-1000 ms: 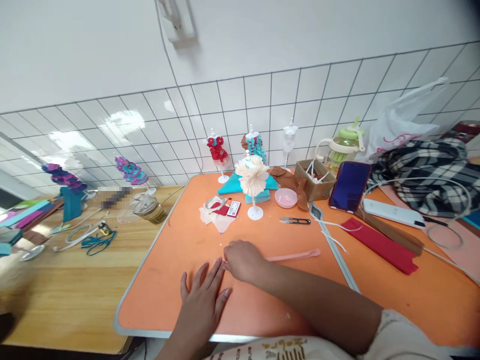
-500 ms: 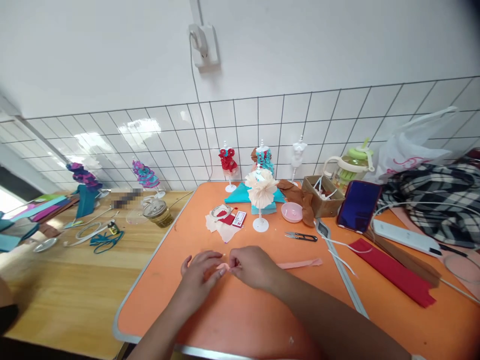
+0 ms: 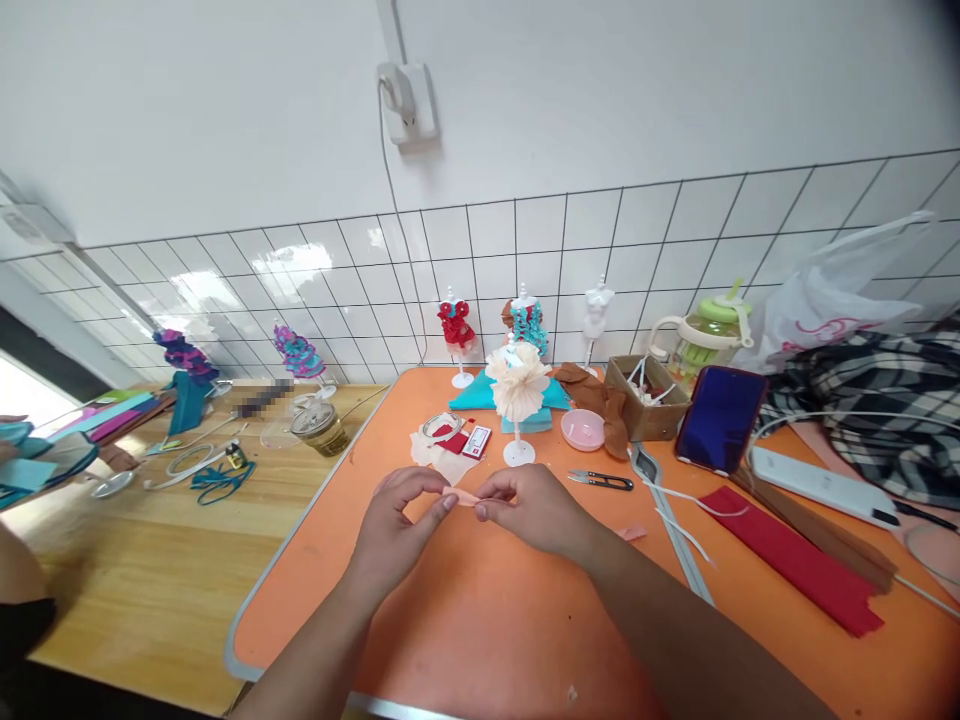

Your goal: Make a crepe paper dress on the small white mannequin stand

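Observation:
My left hand [image 3: 396, 523] and my right hand [image 3: 534, 508] are raised a little above the orange table [image 3: 480, 620], fingertips facing each other. Between them they pinch a short stretch of a pale pink paper strip [image 3: 465, 497]. The strip's far end [image 3: 632, 533] shows beyond my right forearm, which hides the rest. Just behind my hands stands a small white mannequin with a cream ruffled paper dress [image 3: 517, 392]. Small black snips [image 3: 600, 481] lie to the right of its stand.
Red [image 3: 457, 327], teal [image 3: 529, 322] and bare white [image 3: 597, 309] mini mannequins line the tiled wall. A pink dish [image 3: 583, 429], cardboard box [image 3: 646, 398], phone [image 3: 720, 418], metal ruler [image 3: 667, 520] and red paper [image 3: 795, 560] lie right. A wooden table [image 3: 150, 560] with craft items adjoins left; another person's arm shows there.
My left hand rose from lying flat on the table and took the pink strip's end together with my right hand. Both lifted it off the surface. The view tilted upward.

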Tool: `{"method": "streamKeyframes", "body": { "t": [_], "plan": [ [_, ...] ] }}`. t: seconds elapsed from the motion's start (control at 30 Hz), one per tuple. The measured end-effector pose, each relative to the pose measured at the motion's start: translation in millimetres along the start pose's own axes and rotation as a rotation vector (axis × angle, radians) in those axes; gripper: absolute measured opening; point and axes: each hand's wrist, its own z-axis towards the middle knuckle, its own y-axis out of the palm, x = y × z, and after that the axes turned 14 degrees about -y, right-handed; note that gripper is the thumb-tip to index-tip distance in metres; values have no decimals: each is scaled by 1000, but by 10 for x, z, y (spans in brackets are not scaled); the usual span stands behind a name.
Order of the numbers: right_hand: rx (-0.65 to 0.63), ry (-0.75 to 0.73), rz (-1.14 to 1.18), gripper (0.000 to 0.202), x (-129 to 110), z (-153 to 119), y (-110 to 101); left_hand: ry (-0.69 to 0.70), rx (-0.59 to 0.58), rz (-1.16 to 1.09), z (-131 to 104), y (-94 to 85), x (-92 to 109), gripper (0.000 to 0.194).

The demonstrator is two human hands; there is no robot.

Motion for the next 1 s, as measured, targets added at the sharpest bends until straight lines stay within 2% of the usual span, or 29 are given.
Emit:
{"method": "streamKeyframes", "body": {
  "t": [0.07,0.13,0.2,0.23,0.33,0.43,0.57,0.63,0.73,0.87,1.0],
  "plan": [
    [8,22,130,15,-11,8,-36,-57,-33,-160,-6,16,10,31],
    [14,40,302,16,-11,10,-53,-146,-184,-307,-13,57,-9,46],
    [17,45,423,19,-6,6,-50,-241,-304,-429,-16,118,-43,44],
    [20,43,450,20,-5,3,-45,-280,-319,-487,-15,149,-57,38],
    [16,64,476,25,-8,-10,-33,-321,-265,-611,-4,214,-60,20],
    [-9,69,532,33,-18,-10,-38,-305,-263,-635,2,219,3,13],
    [58,-11,503,37,5,16,-35,-292,-269,-650,-4,192,81,14],
    [90,-6,496,37,29,23,-26,-289,-286,-652,-7,185,84,19],
    [73,41,603,35,40,10,-12,-299,-288,-626,-11,190,62,26],
    [61,117,640,33,-10,-21,-7,-338,-213,-624,-14,205,68,23],
    [62,116,580,33,-42,-19,0,-352,-146,-594,-10,217,119,25]
  ]
}}
